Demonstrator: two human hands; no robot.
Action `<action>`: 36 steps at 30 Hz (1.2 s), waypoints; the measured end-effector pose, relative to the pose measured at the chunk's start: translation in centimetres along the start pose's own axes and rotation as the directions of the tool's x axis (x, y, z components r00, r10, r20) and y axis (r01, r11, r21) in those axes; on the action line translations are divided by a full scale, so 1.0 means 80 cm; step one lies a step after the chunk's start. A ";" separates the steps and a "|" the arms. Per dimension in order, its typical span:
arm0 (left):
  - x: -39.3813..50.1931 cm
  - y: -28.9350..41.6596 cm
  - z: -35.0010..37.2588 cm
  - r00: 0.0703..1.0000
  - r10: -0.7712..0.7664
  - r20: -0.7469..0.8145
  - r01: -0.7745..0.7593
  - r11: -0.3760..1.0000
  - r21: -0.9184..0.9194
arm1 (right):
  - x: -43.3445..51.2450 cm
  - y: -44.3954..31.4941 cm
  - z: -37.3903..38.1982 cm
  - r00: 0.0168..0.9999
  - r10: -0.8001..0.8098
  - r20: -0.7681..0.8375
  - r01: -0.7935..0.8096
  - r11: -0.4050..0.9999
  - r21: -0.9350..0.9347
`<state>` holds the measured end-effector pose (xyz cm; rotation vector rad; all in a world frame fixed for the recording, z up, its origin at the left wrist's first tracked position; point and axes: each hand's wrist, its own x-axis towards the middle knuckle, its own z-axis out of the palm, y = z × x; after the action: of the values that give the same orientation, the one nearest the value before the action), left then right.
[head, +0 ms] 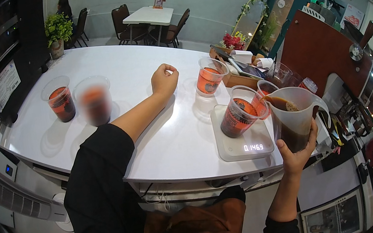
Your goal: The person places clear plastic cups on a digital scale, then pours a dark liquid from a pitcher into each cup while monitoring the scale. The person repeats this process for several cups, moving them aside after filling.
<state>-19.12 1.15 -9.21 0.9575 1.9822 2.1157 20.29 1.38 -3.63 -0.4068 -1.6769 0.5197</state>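
Observation:
My right hand (299, 152) grips a translucent plastic pitcher (289, 123) of brown liquid, tilted with its spout at the rim of a clear plastic cup (240, 116). That cup bears red and black print, holds dark liquid and stands on a white digital scale (244, 149) with a lit display. Another printed cup (268, 87) is partly hidden behind it. My left hand (165, 80) rests on the white counter, fingers curled, with nothing visible in it. Just right of it stands a printed cup (210, 77). Farther left are a cup with dark contents (62, 103) and a blurred cup (94, 101).
A wooden box (235, 81) with a tablet (245, 67) and papers sits behind the scale. A potted plant (58, 30) stands at the counter's far left corner, near a black machine (29, 38). Beyond are a white table (149, 16), chairs and a seated person.

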 end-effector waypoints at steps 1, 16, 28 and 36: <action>-0.001 0.002 0.000 1.000 -0.004 0.001 0.004 1.000 -0.002 | 0.000 0.000 0.000 1.000 0.000 -0.002 0.000 1.000 -0.003; -0.001 0.001 0.001 1.000 -0.006 0.000 0.006 1.000 -0.011 | -0.003 0.003 0.003 0.999 0.020 -0.028 -0.019 1.000 0.006; -0.001 0.001 0.000 1.000 0.002 -0.012 -0.002 1.000 0.002 | -0.001 0.000 0.001 1.000 0.019 -0.011 -0.019 1.000 -0.007; -0.002 0.003 0.001 1.000 -0.001 -0.011 0.001 1.000 0.001 | -0.002 0.003 -0.001 1.000 0.015 -0.020 -0.015 1.000 -0.012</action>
<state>-18.93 1.10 -9.08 0.9468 1.9889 2.1244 20.38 1.48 -3.86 -0.4319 -1.6600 0.5151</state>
